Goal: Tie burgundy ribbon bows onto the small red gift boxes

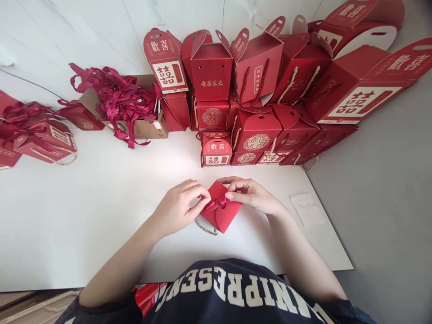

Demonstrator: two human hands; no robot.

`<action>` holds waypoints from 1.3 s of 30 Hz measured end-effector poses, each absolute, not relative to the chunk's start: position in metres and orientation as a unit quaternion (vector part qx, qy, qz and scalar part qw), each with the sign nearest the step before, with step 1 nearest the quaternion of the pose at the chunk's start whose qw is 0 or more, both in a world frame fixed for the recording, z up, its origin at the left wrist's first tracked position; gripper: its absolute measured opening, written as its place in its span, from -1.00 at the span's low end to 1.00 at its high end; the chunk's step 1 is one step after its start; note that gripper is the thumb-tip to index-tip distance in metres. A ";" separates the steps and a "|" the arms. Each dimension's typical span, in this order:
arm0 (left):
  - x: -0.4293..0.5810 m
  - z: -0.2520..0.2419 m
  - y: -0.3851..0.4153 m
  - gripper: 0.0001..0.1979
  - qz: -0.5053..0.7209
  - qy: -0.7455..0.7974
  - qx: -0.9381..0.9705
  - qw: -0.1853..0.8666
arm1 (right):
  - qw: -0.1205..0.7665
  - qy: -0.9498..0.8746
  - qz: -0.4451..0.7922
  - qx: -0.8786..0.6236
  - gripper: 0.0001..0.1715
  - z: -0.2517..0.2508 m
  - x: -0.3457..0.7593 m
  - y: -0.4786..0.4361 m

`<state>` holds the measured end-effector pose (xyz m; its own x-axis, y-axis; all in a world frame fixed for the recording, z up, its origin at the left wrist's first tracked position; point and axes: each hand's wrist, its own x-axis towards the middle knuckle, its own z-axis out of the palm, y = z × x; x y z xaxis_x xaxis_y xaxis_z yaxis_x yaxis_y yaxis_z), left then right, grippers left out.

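A small red gift box (227,219) rests on the white table in front of me, its top flaps folded together and a gold cord handle (206,228) hanging at the near left side. Across its top runs a dark pink ribbon (221,202), knotted in the middle. Thumb and forefinger of my left hand (184,202) pinch the ribbon's left end. On the right, my right hand (254,194) pinches the ribbon close to the knot, with its other fingers behind the box's far edge.
Stacked red gift boxes (212,67) line the back wall and right corner. A cardboard box (153,128) heaped with pink ribbons (126,101) stands at back left. More ribboned boxes (45,139) sit far left. Something flat and white (306,209) lies on the table (101,216) at right.
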<state>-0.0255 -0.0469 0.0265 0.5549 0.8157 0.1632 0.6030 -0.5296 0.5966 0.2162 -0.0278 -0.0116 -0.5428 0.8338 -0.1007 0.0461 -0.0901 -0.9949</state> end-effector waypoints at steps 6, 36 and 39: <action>-0.031 0.036 -0.044 -0.72 0.142 0.526 0.747 0.382 | 0.310 -0.594 0.650 -0.359 -0.73 -0.015 0.217 -0.027; -0.036 0.041 -0.042 -0.64 0.058 0.540 0.634 0.550 | 0.302 -0.601 0.644 -0.364 -0.79 -0.014 0.219 -0.027; -0.038 0.039 -0.040 -0.59 0.054 0.527 0.662 0.531 | 0.303 -0.606 0.634 -0.372 -0.79 -0.013 0.220 -0.028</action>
